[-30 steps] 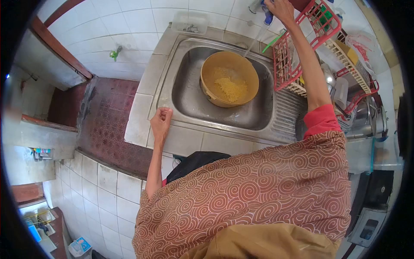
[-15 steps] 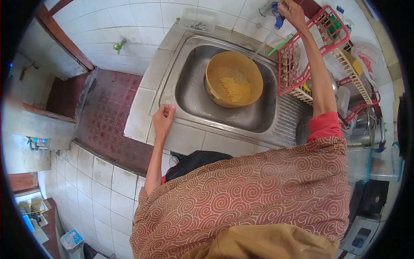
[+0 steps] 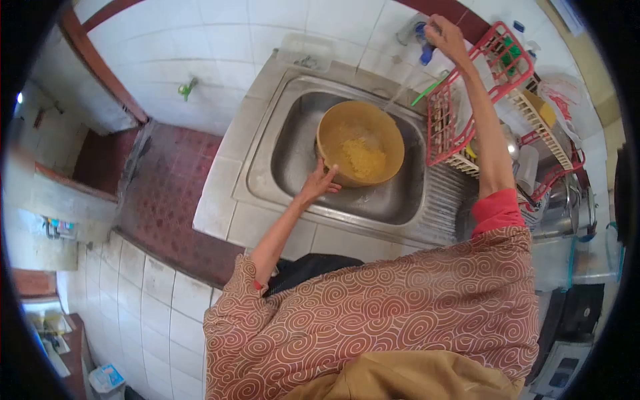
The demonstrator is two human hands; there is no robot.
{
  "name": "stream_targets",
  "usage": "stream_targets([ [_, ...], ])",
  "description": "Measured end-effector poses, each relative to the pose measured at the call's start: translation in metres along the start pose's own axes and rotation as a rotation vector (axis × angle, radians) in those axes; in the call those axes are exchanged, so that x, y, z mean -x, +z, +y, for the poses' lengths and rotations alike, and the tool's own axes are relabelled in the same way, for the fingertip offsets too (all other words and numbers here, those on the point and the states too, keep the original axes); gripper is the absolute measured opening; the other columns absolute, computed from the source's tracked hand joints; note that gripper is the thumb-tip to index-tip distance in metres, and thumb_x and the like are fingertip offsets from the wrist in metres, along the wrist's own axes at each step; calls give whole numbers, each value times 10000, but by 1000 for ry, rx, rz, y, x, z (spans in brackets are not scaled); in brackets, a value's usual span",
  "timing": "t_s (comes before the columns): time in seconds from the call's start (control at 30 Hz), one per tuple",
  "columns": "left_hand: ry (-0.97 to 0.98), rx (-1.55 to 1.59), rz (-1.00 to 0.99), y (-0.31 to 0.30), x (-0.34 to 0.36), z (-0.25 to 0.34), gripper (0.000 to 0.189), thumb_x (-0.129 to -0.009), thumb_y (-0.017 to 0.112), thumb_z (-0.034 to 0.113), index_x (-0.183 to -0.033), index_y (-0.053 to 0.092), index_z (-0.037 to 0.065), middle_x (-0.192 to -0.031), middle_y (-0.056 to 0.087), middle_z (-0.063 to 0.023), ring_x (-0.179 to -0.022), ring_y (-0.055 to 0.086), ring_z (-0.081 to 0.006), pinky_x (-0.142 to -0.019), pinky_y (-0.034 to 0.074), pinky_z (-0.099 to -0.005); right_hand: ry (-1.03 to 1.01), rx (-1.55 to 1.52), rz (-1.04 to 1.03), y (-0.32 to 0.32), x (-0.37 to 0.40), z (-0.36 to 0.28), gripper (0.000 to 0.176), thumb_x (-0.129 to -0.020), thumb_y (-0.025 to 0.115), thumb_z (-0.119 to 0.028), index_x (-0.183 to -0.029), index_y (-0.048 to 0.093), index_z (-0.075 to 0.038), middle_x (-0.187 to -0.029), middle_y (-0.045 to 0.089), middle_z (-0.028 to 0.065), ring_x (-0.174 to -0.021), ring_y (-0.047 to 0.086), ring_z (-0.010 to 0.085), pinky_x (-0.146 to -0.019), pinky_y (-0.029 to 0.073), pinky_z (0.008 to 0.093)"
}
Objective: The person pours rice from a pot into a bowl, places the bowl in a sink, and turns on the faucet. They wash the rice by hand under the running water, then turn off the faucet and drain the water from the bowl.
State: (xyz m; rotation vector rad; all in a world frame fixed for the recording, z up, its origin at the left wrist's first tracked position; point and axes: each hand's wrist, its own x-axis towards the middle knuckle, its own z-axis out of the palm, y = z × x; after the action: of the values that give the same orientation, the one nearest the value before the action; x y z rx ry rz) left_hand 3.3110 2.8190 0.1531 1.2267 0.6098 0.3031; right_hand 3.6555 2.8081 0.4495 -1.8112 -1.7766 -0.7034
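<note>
A yellow-tan plastic basin (image 3: 395, 148) sits in the steel sink (image 3: 293, 120), with a heap of small yellow pieces (image 3: 363, 159) inside; they are too small to name. At the basin's near left side is my left hand (image 3: 319, 185), fingers spread and touching its outer wall. My right hand (image 3: 445, 39) reaches up to the wall, its curled fingers at the blue tap (image 3: 425, 53). A thin, clear streak like running water slants from the tap toward the basin's far side.
Right of the sink stands a red dish rack (image 3: 440, 127) with dishes. A clear plastic tray (image 3: 303, 53) lies at the back left corner of the counter. Pots (image 3: 560, 210) stand at the far right. A green tap (image 3: 187, 89) sticks out of the left wall.
My left hand has moved from the counter's left edge rightward to the basin, its fingers opening out. My right hand stays at the tap. The view has shifted slightly.
</note>
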Motion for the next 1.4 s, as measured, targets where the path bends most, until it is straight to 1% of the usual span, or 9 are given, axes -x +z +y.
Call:
stream_targets([
  [0.1, 245, -113, -33, 7, -20, -20, 709, -840, 481, 358, -1323, 78, 31, -971, 580, -167, -789, 612, -216, -659, 508, -280, -17, -56, 21, 1, 0, 4, 249, -749, 509, -280, -825, 509, -42, -744, 530, 153, -687, 528, 314, -627, 409, 364],
  [0.13, 178, -180, 33, 4, -25, -26, 605, -849, 479, 303, -1301, 180, 36, -927, 587, -151, -741, 610, -192, -631, 503, -271, 31, -112, 19, 2, 2, 3, 209, -746, 527, -242, -821, 505, -48, -704, 505, 99, -624, 508, 234, -590, 402, 319],
  [0.33, 222, -289, 23, 2, -43, -5, 458, -811, 542, 224, -1185, 387, 9, -820, 585, -93, -691, 577, -157, -616, 478, -273, 82, -47, 18, -7, -2, -13, 225, -684, 531, -185, -779, 500, 16, -682, 509, 157, -607, 505, 266, -555, 394, 346],
  [0.43, 256, -335, -35, -2, -54, -7, 552, -807, 564, 269, -1234, 344, -2, -791, 587, -89, -691, 555, -110, -627, 496, -277, 57, -28, 21, 1, 0, -7, 226, -684, 527, -181, -794, 500, 14, -691, 514, 159, -620, 510, 274, -559, 394, 350],
  [0.73, 219, -991, 116, -6, -41, 7, 604, -725, 546, 527, -1029, 517, 6, -692, 580, -232, -735, 563, -394, -628, 438, -455, 18, 30, 54, -2, -2, -6, 262, -645, 528, -211, -776, 493, 13, -692, 511, 179, -652, 514, 323, -573, 395, 379],
  [0.93, 230, -837, 242, 14, -23, -15, 606, -680, 574, 557, -888, 576, -12, -680, 579, -234, -720, 557, -411, -630, 438, -462, 83, 25, 59, -2, -3, -9, 263, -633, 528, -219, -755, 498, 11, -683, 507, 181, -646, 514, 324, -565, 389, 385],
  [1.23, -6, -805, 149, 53, -20, -46, 633, -679, 579, 546, -695, 588, -87, -696, 588, -241, -687, 597, -350, -596, 466, -399, 19, 64, 92, -1, -4, -16, 242, -662, 514, -217, -758, 503, 5, -708, 517, 177, -675, 517, 340, -582, 397, 401],
  [1.27, -162, -691, -78, 51, 3, 12, 624, -677, 574, 555, -683, 592, -69, -701, 590, -236, -681, 599, -335, -568, 470, -378, 34, 52, 93, -4, -4, -19, 240, -665, 511, -216, -759, 504, 4, -709, 518, 176, -678, 516, 343, -585, 398, 403],
  [1.4, 88, -910, 213, 20, -20, 33, 570, -699, 567, 527, -671, 587, -42, -605, 585, -182, -579, 601, -272, -549, 469, -373, 65, 83, 74, -4, -2, -14, 238, -677, 500, -207, -796, 516, -2, -710, 522, 173, -682, 514, 341, -593, 401, 402],
])
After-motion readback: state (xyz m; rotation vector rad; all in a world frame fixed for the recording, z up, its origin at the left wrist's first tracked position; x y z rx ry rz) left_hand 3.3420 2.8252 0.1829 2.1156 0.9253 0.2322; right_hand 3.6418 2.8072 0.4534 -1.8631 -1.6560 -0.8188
